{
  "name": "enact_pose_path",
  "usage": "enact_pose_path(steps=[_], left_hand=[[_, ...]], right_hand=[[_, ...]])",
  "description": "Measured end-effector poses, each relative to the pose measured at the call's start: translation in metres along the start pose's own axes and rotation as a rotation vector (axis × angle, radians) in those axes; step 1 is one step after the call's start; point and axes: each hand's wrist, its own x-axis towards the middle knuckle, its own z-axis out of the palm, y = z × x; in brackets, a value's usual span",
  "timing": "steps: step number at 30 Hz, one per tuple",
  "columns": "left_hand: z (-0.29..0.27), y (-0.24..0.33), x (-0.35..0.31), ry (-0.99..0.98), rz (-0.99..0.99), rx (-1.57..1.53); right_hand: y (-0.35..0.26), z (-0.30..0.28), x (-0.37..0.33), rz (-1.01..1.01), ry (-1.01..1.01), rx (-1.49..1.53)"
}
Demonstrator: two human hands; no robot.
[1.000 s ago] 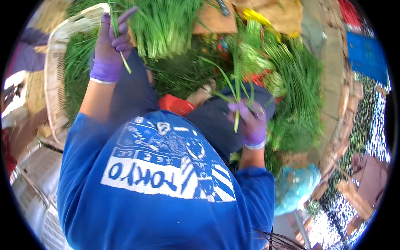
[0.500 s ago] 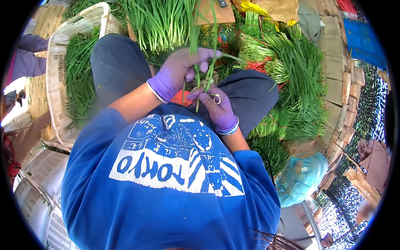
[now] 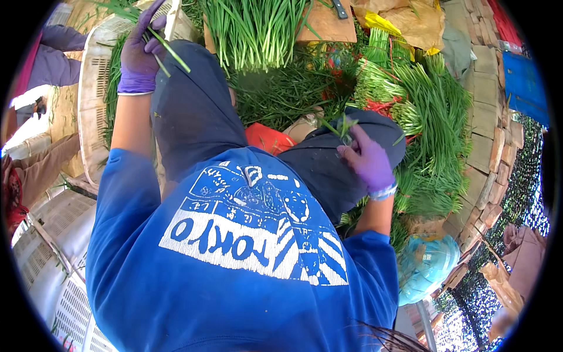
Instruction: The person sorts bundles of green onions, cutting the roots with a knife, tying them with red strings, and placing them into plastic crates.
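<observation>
My left hand (image 3: 142,61), in a purple glove, is raised at the left by the white plastic basket (image 3: 88,100). Its fingers are closed around a few long garlic chive stalks (image 3: 176,57) that slant across them. Above my right thigh, my gloved right hand (image 3: 368,161) pinches some short green chive leaves (image 3: 339,128), slightly blurred. A thick row of loose garlic chives (image 3: 252,38) lies ahead, pale stems toward me. Chive bundles (image 3: 431,111) tied with red bands are piled at the right.
Cut leaves (image 3: 281,97) litter the ground between my knees. On cardboard (image 3: 321,26) at the far side lies a dark-handled knife (image 3: 339,8). Bricks (image 3: 478,141) edge the pile, and a blue plastic bag (image 3: 431,267) sits at the lower right. Another person's legs (image 3: 61,67) show at far left.
The hands were together in front of me, both on the chives. My left hand has swung left to the basket with the stalks; my right has drawn back right with short leaves.
</observation>
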Motion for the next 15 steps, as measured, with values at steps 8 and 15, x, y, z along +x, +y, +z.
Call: enact_pose_path(steps=[8, 15], left_hand=[[0.019, -0.043, 0.017, 0.17, -0.133, 0.15], [0.017, -0.127, 0.063, 0.398, -0.49, 0.901]], right_hand=[[-0.056, 0.017, 0.159, -0.447, 0.165, -0.219], [-0.064, 0.084, 0.227, -0.774, 0.419, -0.609]])
